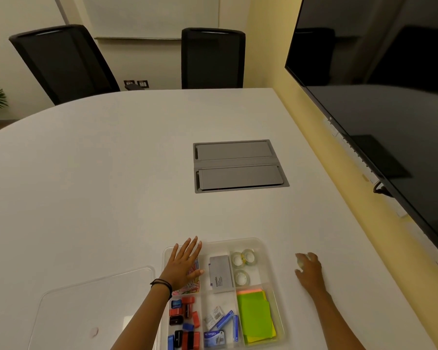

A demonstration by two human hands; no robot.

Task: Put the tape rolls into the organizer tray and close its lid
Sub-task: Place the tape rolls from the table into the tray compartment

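Observation:
A clear plastic organizer tray point(262, 245) lies open on the white table, near its front edge. Three clear tape rolls point(242, 267) sit in its far right compartment. My left hand point(185, 265) rests flat, fingers spread, over the tray's far left compartment of coloured paper clips. My right hand point(310, 270) is on the table to the right of the tray, its fingers curled around another small clear tape roll point(301, 262). The clear lid point(86, 306) lies flat on the table to the left of the tray.
The tray also holds a grey box point(221, 274), sticky notes point(254, 315), staple boxes point(219, 324) and sharpeners point(183, 322). A grey cable hatch point(239, 165) is set into the table's middle. Two black chairs point(213, 58) stand at the far side. A large dark screen point(379, 84) hangs on the right.

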